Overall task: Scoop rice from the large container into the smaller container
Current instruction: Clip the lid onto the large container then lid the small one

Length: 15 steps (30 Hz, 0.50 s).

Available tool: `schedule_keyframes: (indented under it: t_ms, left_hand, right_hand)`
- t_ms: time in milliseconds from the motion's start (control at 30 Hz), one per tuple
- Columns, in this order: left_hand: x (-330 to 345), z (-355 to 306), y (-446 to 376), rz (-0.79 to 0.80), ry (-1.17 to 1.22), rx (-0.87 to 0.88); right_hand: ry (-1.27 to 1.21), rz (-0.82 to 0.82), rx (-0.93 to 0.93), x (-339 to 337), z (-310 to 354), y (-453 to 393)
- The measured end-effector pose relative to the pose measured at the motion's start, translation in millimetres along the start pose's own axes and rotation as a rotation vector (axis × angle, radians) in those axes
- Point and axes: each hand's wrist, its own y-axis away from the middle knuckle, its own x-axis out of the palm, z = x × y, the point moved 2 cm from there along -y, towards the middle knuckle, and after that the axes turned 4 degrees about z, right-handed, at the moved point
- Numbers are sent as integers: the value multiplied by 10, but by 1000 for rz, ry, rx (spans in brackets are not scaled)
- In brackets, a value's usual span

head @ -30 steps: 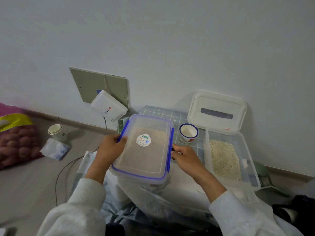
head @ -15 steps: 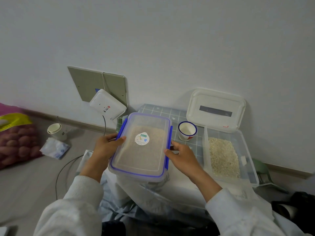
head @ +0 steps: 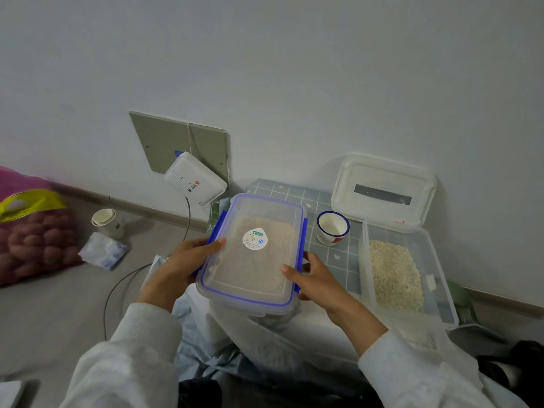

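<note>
Both hands hold lidded container (head: pixel 253 260) lengthwise.

A plain pale wall (head: pixel 294 69) fills the view from 9 through 3 o'clock, evenly and dimly lit. A grey-green panel (head: pixel 176 142) sits flat on it toward 11 o'clock. A skirting board (head: pixel 141 206) runs along its foot, above the grey floor (head: pixel 59 304) at 8 o'clock.

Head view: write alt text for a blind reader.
Two hands, left and right, hold a lidded, blue-clipped box of rice. To its right, an open tub holds rice, its lid leaning on the wall, a blue-rimmed cup between them.
</note>
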Motion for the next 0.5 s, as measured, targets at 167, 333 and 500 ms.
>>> schedule_keyframes:
  t_ms: [167, 333, 500]
  left_hand:
    - [-7, 63, -20, -5, 1, -18]
    - [26, 52, -14, -42, 19, 35]
    - [37, 36, -14, -94, 28, 73]
  right_hand:
    - [-14, -8, 17, -6, 6, -8]
    - [-32, -7, 3, 24, 13, -1]
    - [-42, -8, -6, 40, -4, 17]
